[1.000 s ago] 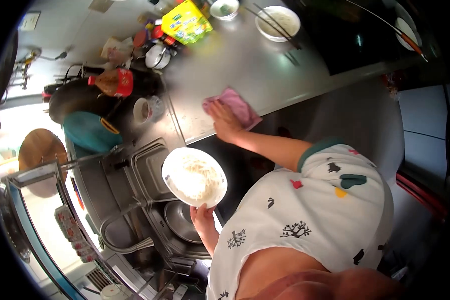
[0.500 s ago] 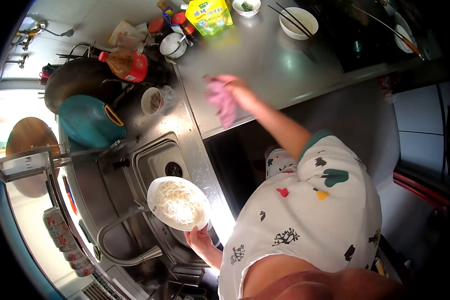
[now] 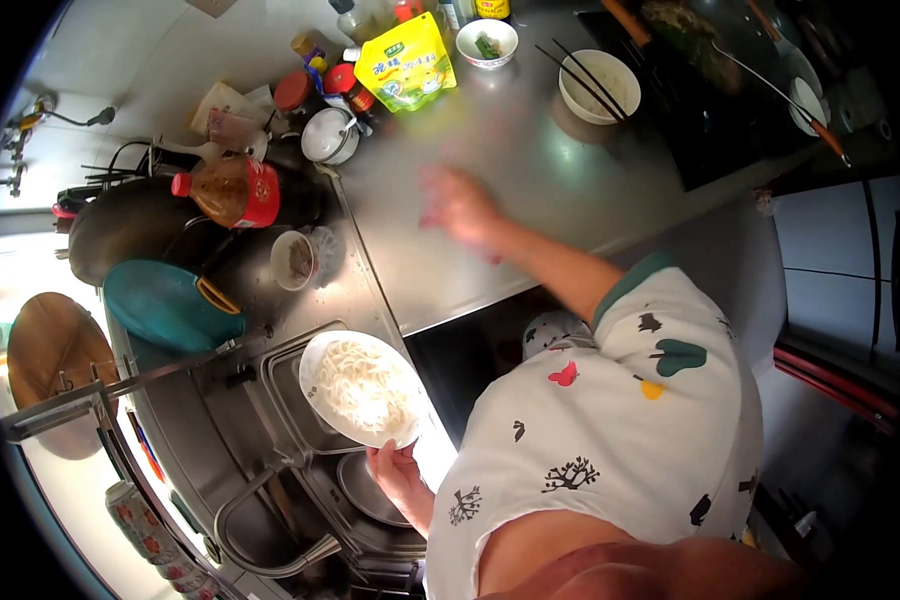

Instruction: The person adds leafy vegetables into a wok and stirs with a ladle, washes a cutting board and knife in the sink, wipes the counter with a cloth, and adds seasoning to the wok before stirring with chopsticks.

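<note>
My left hand (image 3: 398, 476) grips the rim of a white oval plate (image 3: 315, 362), fingers closed on its near edge. The plate is over the sink and bears a heap of pale, thin strands (image 3: 360, 388) that look like noodles or bean sprouts. On the steel counter my right hand (image 3: 462, 208) is closed on a pink cloth (image 3: 432, 190). Motion smears the cloth, and the hand partly hides it.
A yellow seasoning pouch (image 3: 406, 62), a small bowl with greens (image 3: 488, 45) and a white bowl (image 3: 620, 85) with chopsticks stand behind. Left are a bottle (image 3: 228, 190), a teal basin (image 3: 170, 310) and a cup (image 3: 295, 260). A faucet (image 3: 270, 570) arches over the sink (image 3: 320, 435).
My right hand has swept the cloth slightly across the counter. My left hand still holds the plate, and the view has shifted so the counter sits lower in the picture.
</note>
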`<state>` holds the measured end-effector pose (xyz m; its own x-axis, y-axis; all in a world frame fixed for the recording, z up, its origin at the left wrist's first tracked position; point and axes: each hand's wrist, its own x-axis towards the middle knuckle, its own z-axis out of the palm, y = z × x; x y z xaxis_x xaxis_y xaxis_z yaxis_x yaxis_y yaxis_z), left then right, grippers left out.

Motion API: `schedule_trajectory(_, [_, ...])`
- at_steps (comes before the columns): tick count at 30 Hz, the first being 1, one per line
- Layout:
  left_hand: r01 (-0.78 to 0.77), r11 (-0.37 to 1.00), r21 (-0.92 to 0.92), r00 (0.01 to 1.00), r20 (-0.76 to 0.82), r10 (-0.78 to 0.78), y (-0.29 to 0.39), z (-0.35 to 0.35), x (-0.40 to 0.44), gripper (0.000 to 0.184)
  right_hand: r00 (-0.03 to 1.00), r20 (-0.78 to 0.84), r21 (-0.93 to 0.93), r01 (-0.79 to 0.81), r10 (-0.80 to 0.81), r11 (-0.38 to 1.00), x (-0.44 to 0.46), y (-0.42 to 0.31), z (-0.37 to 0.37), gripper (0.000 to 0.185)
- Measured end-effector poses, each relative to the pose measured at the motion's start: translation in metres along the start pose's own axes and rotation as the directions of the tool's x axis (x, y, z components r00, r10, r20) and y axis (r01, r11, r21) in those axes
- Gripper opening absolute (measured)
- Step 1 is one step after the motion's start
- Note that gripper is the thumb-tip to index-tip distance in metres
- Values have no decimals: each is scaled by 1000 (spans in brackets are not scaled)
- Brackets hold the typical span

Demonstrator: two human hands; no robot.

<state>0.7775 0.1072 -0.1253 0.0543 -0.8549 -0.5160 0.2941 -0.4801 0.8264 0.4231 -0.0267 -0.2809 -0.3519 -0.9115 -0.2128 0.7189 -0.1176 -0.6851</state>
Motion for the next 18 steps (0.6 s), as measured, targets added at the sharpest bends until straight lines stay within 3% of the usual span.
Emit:
schedule_trajectory(2, [0, 1000, 4, 1000, 25, 0, 7, 24, 2, 54, 968, 155, -316, -141, 198, 938, 1, 29, 43, 32])
schedule_trajectory(3, [-1, 1000, 9, 999, 37, 1, 10, 30, 2, 54, 963, 267, -545, 117, 39, 830, 3, 47, 49, 29])
schedule_trajectory(4, [2, 1000, 21, 999, 49, -3, 10, 32, 6, 54, 922, 369, -701, 361, -120, 615, 5, 65, 55, 28])
schedule_trajectory(5, [5, 999, 32, 998, 61, -7, 7, 31, 12, 55, 648, 654, -694, 719, -390, 33, 14, 91, 46, 27])
schedule_trajectory(6, [9, 999, 43, 997, 71, -12, 6, 30, 17, 55, 897, 433, -760, 416, -90, 499, 5, 56, 54, 27])
schedule_trajectory(7, [16, 998, 54, 996, 82, -20, 6, 30, 22, 55, 787, 542, -764, 608, -295, 216, 17, 59, 35, 26])
schedule_trajectory(8, [22, 998, 61, 996, 88, -27, 7, 32, 26, 56, 890, 393, -713, 454, -232, 534, 30, 47, 5, 25])
schedule_trajectory(9, [30, 998, 63, 996, 87, -35, 5, 32, 28, 56, 962, 222, -497, 251, -158, 831, 43, 38, -27, 25])
schedule_trajectory(10, [33, 998, 56, 995, 87, -38, 3, 33, 30, 56, 996, 49, -213, 89, -80, 973, 56, 29, -58, 25])
schedule_trajectory(11, [37, 998, 52, 996, 76, -41, 3, 36, 34, 55, 950, 99, -514, 303, -296, 802, 72, -4, -85, 30])
schedule_trajectory(12, [39, 998, 47, 997, 58, -42, 3, 39, 38, 55, 850, 146, -831, 383, -507, 404, 88, -36, -114, 35])
schedule_trajectory(13, [39, 998, 40, 998, 43, -40, 3, 40, 44, 54, 710, 183, -960, 278, -680, 32, 103, -71, -137, 41])
schedule_trajectory(15, [65, 996, 67, 994, 82, -71, 2, 40, 56, 53, 682, 260, -952, 65, -683, -298, 99, -80, -134, 31])
schedule_trajectory(18, [87, 993, 78, 980, 170, -99, 5, 78, 71, 50, 749, 409, -913, 334, -521, -235, 82, -27, -69, 45])
